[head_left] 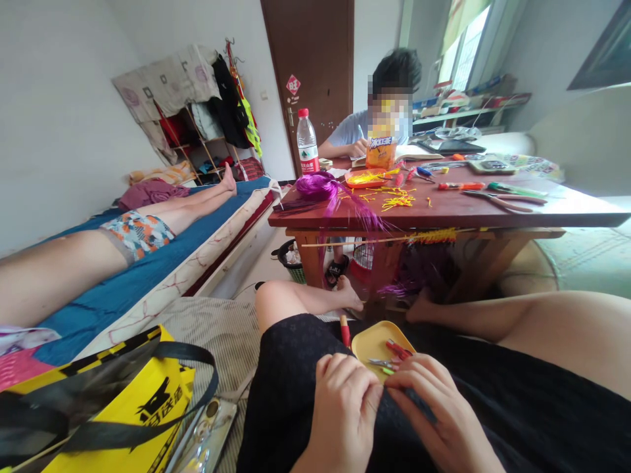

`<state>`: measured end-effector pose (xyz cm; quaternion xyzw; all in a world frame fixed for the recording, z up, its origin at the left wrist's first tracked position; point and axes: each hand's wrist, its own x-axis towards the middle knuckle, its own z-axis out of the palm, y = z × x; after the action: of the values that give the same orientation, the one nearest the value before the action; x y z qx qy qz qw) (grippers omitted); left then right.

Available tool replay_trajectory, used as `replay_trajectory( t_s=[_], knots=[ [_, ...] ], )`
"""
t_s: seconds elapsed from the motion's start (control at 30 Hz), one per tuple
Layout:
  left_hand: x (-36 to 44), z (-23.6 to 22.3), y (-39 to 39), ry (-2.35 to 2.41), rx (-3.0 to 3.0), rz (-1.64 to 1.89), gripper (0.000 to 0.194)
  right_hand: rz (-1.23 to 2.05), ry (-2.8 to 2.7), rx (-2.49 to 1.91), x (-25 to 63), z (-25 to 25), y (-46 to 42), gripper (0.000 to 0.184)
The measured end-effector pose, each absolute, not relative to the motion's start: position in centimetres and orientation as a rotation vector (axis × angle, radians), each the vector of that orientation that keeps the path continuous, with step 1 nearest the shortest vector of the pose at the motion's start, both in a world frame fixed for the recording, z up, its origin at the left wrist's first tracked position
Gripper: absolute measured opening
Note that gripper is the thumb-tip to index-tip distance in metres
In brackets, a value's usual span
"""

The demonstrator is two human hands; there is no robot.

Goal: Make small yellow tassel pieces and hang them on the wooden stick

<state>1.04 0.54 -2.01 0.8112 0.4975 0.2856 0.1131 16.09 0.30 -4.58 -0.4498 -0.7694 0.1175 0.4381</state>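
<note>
My left hand [344,404] is closed above my lap, thumb pressed to the curled fingers. Facing it, my right hand [438,407] pinches with thumb and forefinger, the two fingertips nearly meeting. Whatever lies between them is too small to make out. Just beyond the hands, a shallow yellow tray [367,338] rests on the black cloth [290,387] over my lap. In it lie small metal-bladed snips [382,362], a red-handled item [398,349] and a bright green piece [388,371]. A red tube-shaped item with a pale tip [345,332] stands by the tray's left side.
Ahead is a wooden table [340,213] bearing purple strands [320,187], yellow pieces [398,199], pliers [500,199] and a bottle [307,144]. Behind it a person [340,135] writes. At left, another person lies on a bed [211,223]; a yellow bag [123,407] stands nearer.
</note>
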Motion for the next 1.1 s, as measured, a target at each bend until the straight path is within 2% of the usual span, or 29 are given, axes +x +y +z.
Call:
replay_trajectory(
  t_s=[0.57,0.8,0.9,0.97,1.1],
  knots=[
    [1.0,-2.0,0.6,1.470,2.404,0.828,0.022,0.308,-1.926,-1.129,16.2,-5.2,0.3,0.006],
    [0.9,-1.6,0.7,1.444,2.372,0.872,0.015,0.189,-1.727,-1.254,18.0,-5.0,0.7,0.018],
    [0.6,-1.3,1.0,1.477,2.301,0.928,0.012,0.334,-1.754,-1.548,19.7,-5.6,2.6,0.023],
    [0.4,-1.3,1.2,1.497,2.235,0.971,0.017,0.505,-2.051,-1.777,20.1,-6.5,4.3,0.026],
    [0.1,-1.5,1.6,1.483,2.146,1.035,0.024,0.629,-2.348,-1.875,18.9,-9.4,7.6,0.013]
  ],
)
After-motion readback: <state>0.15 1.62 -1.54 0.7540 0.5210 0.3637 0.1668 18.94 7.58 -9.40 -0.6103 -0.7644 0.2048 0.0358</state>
